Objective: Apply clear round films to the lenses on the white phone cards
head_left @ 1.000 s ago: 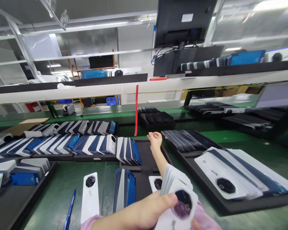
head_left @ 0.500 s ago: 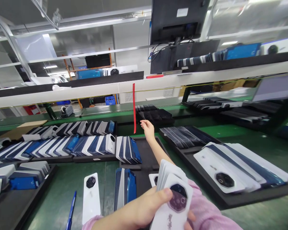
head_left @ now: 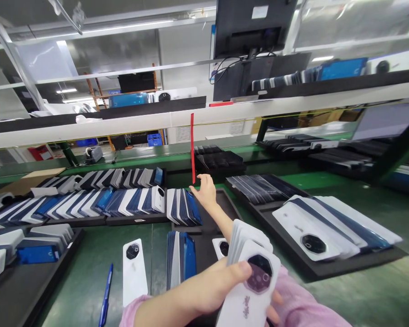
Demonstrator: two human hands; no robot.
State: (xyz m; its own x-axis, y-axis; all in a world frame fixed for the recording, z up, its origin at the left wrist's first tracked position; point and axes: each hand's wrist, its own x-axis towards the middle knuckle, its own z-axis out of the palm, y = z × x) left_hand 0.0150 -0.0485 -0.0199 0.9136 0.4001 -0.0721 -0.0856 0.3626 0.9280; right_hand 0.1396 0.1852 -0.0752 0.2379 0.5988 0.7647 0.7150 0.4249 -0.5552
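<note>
White and glossy, the stack of phone back covers [head_left: 250, 268] sits low in the middle of the view, fanned a little, with a dark eight-sided camera ring showing on the top one. The left hand [head_left: 221, 290] is closed around the stack, thumb pressed across the top cover just beside the ring and fingers curled under the bottom. The covers look thin, stiff and light, and the smooth faces would probably slide over each other, so a grip on the long edges should keep the stack square better than pressing on the faces. The right hand [head_left: 204, 193] is stretched out well ahead, fingers loosely spread and holding nothing, hovering just over the black tray [head_left: 226, 204] beside an upright row of covers [head_left: 184, 206] with blue film on them. A red strip [head_left: 192, 150] hangs down just behind that hand. Nearer in, a single white cover [head_left: 134, 272] lies flat on the green mat [head_left: 88, 272], next to a blue pen [head_left: 105, 295] and another upright bundle [head_left: 180, 259]. To the right a larger tray [head_left: 361, 263] carries overlapping white covers; to the left, long rows of covers [head_left: 88, 202] lean in more trays
</note>
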